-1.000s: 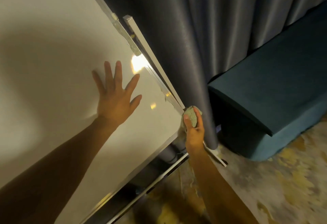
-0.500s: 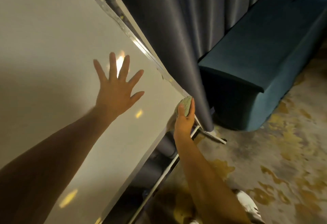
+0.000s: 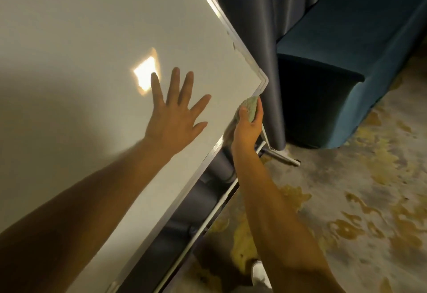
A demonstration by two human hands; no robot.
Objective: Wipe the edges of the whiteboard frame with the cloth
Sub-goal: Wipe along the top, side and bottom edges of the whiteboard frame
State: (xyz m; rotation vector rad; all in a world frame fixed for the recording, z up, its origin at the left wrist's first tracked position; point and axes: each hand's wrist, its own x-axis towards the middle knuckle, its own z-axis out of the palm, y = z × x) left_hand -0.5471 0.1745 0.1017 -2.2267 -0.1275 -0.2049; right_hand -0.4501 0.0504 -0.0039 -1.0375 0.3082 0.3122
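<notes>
The whiteboard (image 3: 97, 38) fills the left and centre of the view, tilted so that its lower right corner points toward 3 o'clock. Its pale metal frame (image 3: 233, 31) runs down the right edge from 12 o'clock to that rounded corner, then turns back along the bottom edge toward 7 o'clock.

The left hand (image 3: 173, 117) lies flat on the board face, fingers spread and pointing toward 12 o'clock, palm pressed to the surface; its grip is released and holds nothing. A bright patch of reflected light (image 3: 145, 74) sits on the board just at 11 o'clock of that hand, touching the tip of the outermost finger.

The right hand (image 3: 247, 128) is just below the frame's corner, at 3 o'clock of the left hand. Its grip is clenched around a pale green cloth (image 3: 250, 107), thumb on the near side and fingers wrapped behind. The bunched cloth presses against the frame where the bottom edge meets the corner.

Behind the board hangs a grey-blue curtain (image 3: 261, 15). At 2 o'clock stands a dark teal upholstered bench (image 3: 360, 45). A patterned grey and yellow carpet (image 3: 346, 200) covers the floor at 4 o'clock, and a leg of the board's stand (image 3: 283, 157) rests on it near the curtain's foot.
</notes>
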